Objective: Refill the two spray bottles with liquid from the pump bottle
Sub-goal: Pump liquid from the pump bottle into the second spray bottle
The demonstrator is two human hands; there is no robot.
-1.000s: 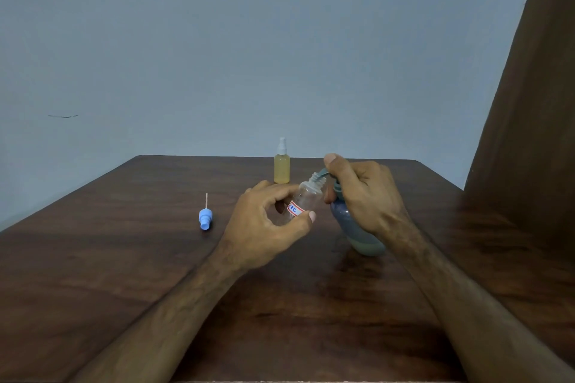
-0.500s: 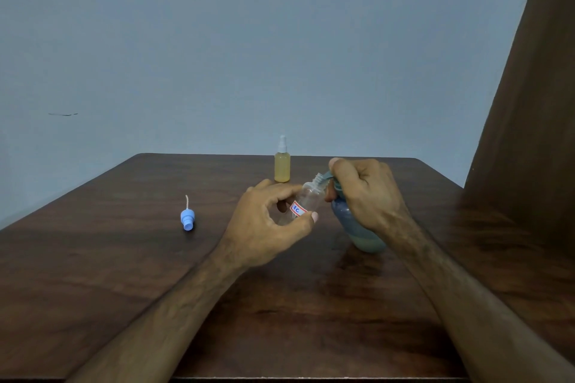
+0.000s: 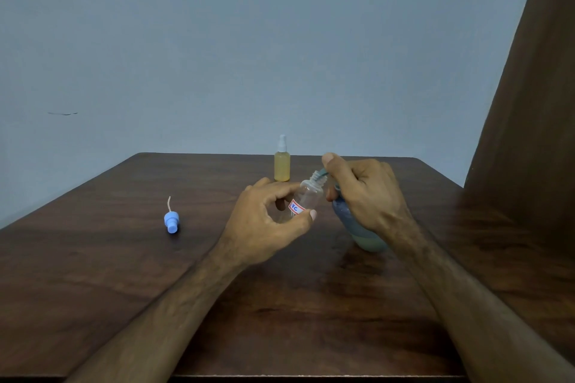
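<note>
Left hand wrapped round clear bottle, thumb and fingers closed on it, bottle uncapped and tilted right, open neck up against nozzle. Right hand closed over head of pump bottle, thumb on top; pump bottle standing on table, centre-right, bluish with paler liquid low down. Yellow bottle upright, capped, just beyond the hands, close to far edge. Blue cap with thin tube lying alone, well left of left hand. Wide bare room left and near; little room between yellow bottle and far edge. Dark wood tabletop, glossy, rounded far corners. Plain grey-blue wall behind. Brown curtain along right side, overlapping table's right edge.
</note>
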